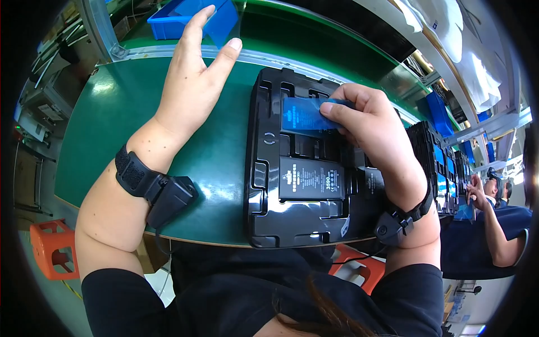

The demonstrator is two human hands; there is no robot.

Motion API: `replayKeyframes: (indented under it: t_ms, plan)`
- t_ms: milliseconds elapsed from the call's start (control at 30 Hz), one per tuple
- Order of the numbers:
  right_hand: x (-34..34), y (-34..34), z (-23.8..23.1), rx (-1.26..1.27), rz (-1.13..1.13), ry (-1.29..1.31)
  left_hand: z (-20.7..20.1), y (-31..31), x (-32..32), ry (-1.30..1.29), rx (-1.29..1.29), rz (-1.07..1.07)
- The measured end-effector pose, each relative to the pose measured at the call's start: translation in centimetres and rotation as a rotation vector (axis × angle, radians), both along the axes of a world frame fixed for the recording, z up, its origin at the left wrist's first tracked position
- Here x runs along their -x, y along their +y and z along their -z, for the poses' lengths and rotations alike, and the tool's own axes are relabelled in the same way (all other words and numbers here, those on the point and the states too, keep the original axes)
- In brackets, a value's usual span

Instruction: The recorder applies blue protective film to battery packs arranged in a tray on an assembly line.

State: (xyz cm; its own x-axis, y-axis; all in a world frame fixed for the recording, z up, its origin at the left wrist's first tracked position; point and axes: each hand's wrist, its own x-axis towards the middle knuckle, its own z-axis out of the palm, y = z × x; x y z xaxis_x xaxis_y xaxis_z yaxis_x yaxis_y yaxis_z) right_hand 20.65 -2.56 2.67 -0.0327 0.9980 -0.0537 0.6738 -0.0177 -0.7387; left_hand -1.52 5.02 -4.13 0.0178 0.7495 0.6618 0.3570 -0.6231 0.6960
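Observation:
Before me lies a black plastic tray (264,224) with moulded pockets holding flat black batteries. My right hand (368,121) pinches the right part of a battery covered with translucent blue film (306,114), thumb on top, over the upper pockets. How far the film is stuck down is hidden. Another black battery (311,178) rests bare-faced in a lower pocket. My left hand (196,73) is raised at the table's far edge, thumb and index finger spread apart. A translucent bluish film (223,25) shows between these fingers; I cannot tell whether it clings to them.
Behind my left hand a blue bin (168,25) stands on a green surface beyond the metal rail. The green table (118,129) extends left of the tray. Stacked black trays (429,154) and a co-worker's arm (497,233) are at right. Orange stools (53,250) stand below.

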Motion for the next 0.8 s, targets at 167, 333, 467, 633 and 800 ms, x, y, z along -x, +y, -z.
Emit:
replayKeyframes:
  t_ms: [167, 333, 467, 633, 800]
  plan:
    - [0.08, 0.01, -0.02, -0.022, -0.011, -0.017, 0.0, -0.03, -0.01, -0.002, -0.004, 0.009]
    - [0.15, -0.08, -0.19, -0.029, -0.026, -0.044, -0.05, -0.03, 0.06, 0.016, -0.009, -0.005]
    - [0.05, 0.01, -0.03, -0.035, -0.032, -0.034, -0.08, -0.09, 0.01, 0.008, 0.012, 0.006]
    - [-0.05, 0.1, 0.14, -0.022, -0.036, -0.034, -0.04, -0.01, 0.03, 0.025, -0.01, -0.024]
    - [-0.06, 0.15, 0.11, -0.049, -0.048, -0.058, -0.09, -0.03, -0.01, 0.017, -0.003, -0.016]
